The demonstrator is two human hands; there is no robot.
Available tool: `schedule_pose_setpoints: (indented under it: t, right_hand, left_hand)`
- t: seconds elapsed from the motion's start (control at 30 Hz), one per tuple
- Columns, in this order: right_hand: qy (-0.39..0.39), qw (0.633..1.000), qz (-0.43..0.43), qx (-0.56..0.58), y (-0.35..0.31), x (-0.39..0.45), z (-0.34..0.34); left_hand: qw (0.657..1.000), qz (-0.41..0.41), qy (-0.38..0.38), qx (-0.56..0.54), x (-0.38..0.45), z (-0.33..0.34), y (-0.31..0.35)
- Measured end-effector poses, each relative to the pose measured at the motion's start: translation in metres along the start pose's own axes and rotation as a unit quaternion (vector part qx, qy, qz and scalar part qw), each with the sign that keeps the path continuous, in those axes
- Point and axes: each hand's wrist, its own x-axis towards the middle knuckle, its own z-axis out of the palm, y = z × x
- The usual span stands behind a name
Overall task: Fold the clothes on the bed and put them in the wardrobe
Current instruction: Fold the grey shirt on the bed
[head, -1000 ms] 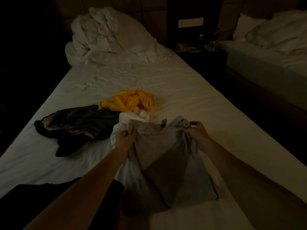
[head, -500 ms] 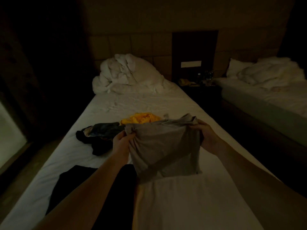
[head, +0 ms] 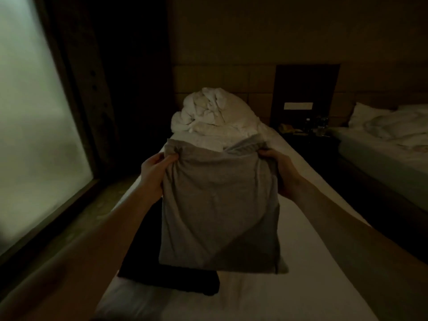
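Note:
A grey garment [head: 217,209] hangs in the air above the bed [head: 301,262], held up by its top edge. My left hand [head: 155,172] grips the upper left corner and my right hand [head: 280,170] grips the upper right corner. Its lower part drapes down over a black garment [head: 162,274] that lies flat on the white sheet at the bed's near left. The yellow and dark clothes further up the bed are hidden behind the grey garment.
A crumpled white duvet [head: 215,114] is heaped at the head of the bed. A dark nightstand [head: 305,133] with small items stands to the right, then a second bed [head: 389,144]. A large frosted window [head: 30,126] fills the left side.
Both hands have lifted the grey garment off the bed and raised it in front of me. The view has tilted up, and the other clothes are now covered by it.

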Motion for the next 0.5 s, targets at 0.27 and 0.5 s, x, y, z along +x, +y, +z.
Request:
schedule_pose_setpoints:
  t: [0.27,0.5]
  right_hand:
    - [-0.024,0.995,0.098,0.015,0.096,0.013,0.073]
    - [0.037,0.985,0.163,-0.035,0.157,0.078,0.097]
  left_hand:
    - [0.998,-0.010,0.042,0.053,-0.014,-0.107,-0.006]
    - [0.987,-0.076,0.035,0.138,0.056,-0.145,-0.062]
